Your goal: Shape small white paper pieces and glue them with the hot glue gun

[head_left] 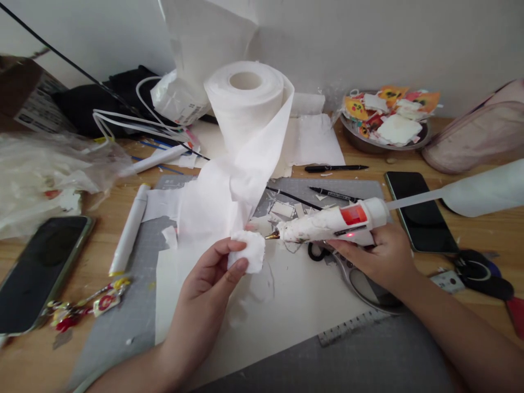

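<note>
Between the thumb and fingers of my left hand [215,278] is a small white piece with ragged edges [252,254], perhaps padded paper. My right hand [382,254] grips a white hot glue gun [319,225] with a red window and a small red light. A long glue stick [415,198] sticks out of its back end. The gun's metal nozzle points left, close to the right edge of the white piece; whether they touch I cannot tell. Just behind, a strip of white paper trails down from a large roll [245,103].
A white sheet [282,322] lies on a grey cutting mat [118,327]. Around it are a magnifying glass [368,286], a ruler [347,327], black pens [336,168], phones [421,210] and a white marker [129,232]. A metal bowl [368,143] of decorated pieces stands back right.
</note>
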A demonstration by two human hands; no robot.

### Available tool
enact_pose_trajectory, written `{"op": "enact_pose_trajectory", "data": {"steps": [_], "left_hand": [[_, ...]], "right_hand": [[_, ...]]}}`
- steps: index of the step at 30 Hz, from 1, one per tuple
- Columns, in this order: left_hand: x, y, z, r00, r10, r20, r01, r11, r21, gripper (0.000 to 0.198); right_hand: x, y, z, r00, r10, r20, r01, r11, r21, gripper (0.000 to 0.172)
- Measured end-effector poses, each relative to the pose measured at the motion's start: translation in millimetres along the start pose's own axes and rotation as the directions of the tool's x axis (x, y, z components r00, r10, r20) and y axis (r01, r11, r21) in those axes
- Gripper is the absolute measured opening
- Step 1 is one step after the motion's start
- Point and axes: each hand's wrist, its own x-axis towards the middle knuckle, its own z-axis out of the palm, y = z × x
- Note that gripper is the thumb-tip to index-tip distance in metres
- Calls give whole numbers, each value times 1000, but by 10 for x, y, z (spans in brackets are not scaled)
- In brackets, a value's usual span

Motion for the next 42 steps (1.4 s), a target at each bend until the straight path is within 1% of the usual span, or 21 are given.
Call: {"op": "enact_pose_trajectory", "data": {"steps": [5,13,19,24,28,33,42], "left_hand": [[0,-8,6,1000,4,8,-4,1000,0,20],[2,-11,-1,999,18,32,-19,1000,7,19],[1,5,15,1000,20,15,-20,999,25,18],[-6,4,17,999,30,37,-31,999,22,16],[-3,5,16,999,16,31,-17,999,28,17],[-5,21,29,1000,17,12,-17,999,35,17],[10,0,14,998,23,53,-25,999,21,14]], "right_hand": [[-4,18,3,1000,-22,-3,22,1000,-2,19],[-15,28,10,1000,-11,8,11,1000,-2,17],[-19,36,11,1000,-16,12,16,1000,-17,18],[-11,37,10,1000,-19,9,19,999,-28,18],[-7,40,11,1000,-14,20,14,1000,-22,17],[-18,40,10,1000,-20,8,20,999,-29,16],[-19,29,8,1000,-15,10,15,1000,-24,17]]}}
